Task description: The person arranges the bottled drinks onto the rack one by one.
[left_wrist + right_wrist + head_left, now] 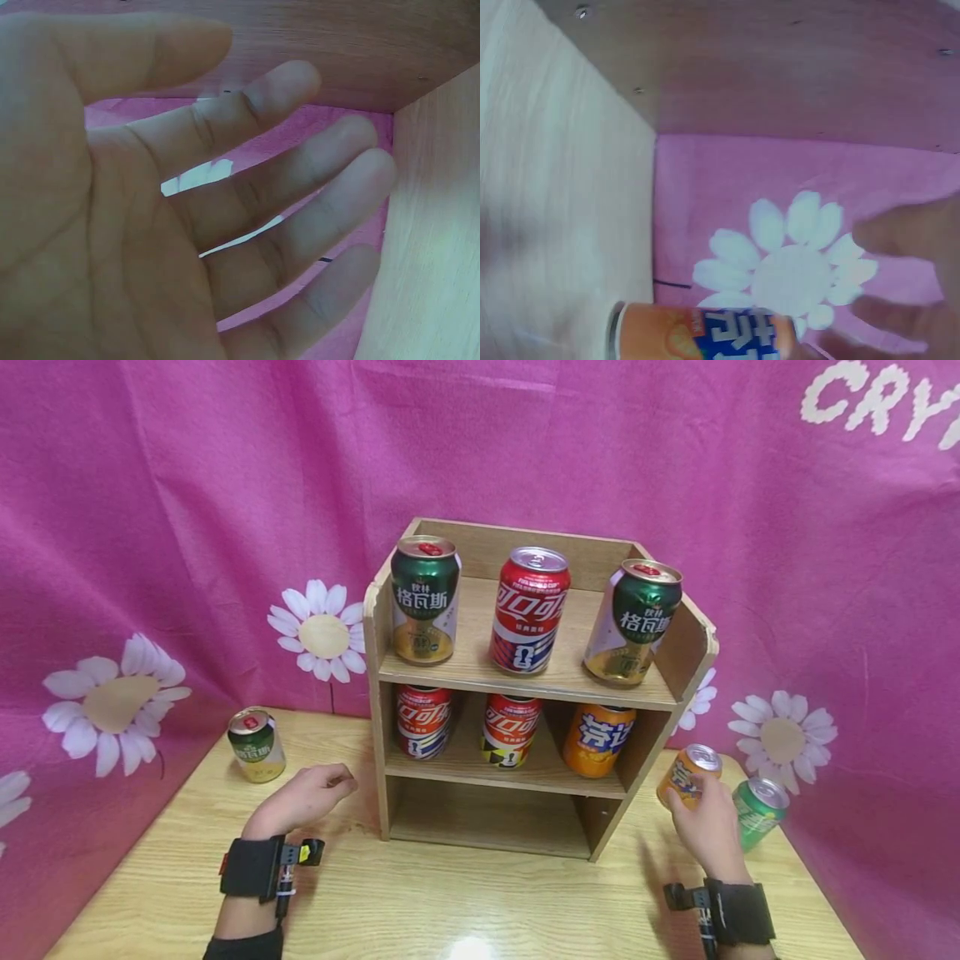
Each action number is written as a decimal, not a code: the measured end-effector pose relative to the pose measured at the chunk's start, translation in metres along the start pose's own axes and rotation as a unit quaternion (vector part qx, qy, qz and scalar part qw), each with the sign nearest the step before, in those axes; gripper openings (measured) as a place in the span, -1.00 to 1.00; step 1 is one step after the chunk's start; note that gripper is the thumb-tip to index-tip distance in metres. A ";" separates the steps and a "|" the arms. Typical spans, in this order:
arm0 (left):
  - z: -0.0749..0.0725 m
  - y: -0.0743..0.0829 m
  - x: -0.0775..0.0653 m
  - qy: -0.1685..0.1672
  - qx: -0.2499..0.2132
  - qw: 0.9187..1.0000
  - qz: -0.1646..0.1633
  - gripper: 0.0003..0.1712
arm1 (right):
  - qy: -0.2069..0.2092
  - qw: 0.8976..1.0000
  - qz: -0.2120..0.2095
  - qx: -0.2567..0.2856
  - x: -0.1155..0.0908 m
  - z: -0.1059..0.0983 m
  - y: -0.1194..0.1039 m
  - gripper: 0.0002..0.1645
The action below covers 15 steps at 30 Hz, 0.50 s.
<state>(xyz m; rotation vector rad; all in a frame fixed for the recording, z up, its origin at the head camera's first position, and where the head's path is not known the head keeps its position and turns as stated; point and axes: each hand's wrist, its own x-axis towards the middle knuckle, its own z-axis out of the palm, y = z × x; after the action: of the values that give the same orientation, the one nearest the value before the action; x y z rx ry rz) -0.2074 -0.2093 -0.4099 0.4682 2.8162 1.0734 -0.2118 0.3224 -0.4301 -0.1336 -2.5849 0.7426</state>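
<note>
My left hand (303, 797) hovers over the table left of the wooden shelf, holding nothing. Its fingers (300, 169) are spread and relaxed in the left wrist view. Behind it stands a green-and-gold can (257, 747). My right hand (708, 827) is at an orange soda can (686, 772) just right of the shelf. In the right wrist view, the thumb and fingers (900, 236) are apart, and that can (705, 334) lies partly below the frame; contact is unclear. A green can (759, 810) stands beside the right hand, partly covered by it.
The wooden shelf (487, 781) stands mid-table. On top are two green-and-gold cans (423, 602) (633, 622) flanking a red can (529, 610). The middle level holds two red cans (423, 722) (512, 731) and an orange can (598, 739). Pink cloth (247, 485) hangs behind.
</note>
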 end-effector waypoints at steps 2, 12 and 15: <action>0.001 -0.001 0.001 -0.001 0.001 1.000 0.003 -0.78 | 0.038 0.999 0.011 0.005 0.003 0.005 0.002 -0.40; 0.004 -0.005 0.002 -0.004 -0.007 1.000 -0.012 -0.71 | 0.138 0.986 0.065 0.068 0.024 0.039 0.012 -0.05; 0.004 -0.006 0.002 -0.003 -0.010 1.000 -0.014 -0.71 | 0.140 0.979 0.118 0.091 0.034 0.047 0.018 -0.04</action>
<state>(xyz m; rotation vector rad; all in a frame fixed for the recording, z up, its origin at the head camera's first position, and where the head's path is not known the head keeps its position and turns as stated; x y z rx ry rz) -0.2101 -0.2105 -0.4167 0.4280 2.7957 1.0912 -0.2634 0.3221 -0.4623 -0.4593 -2.2441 0.9654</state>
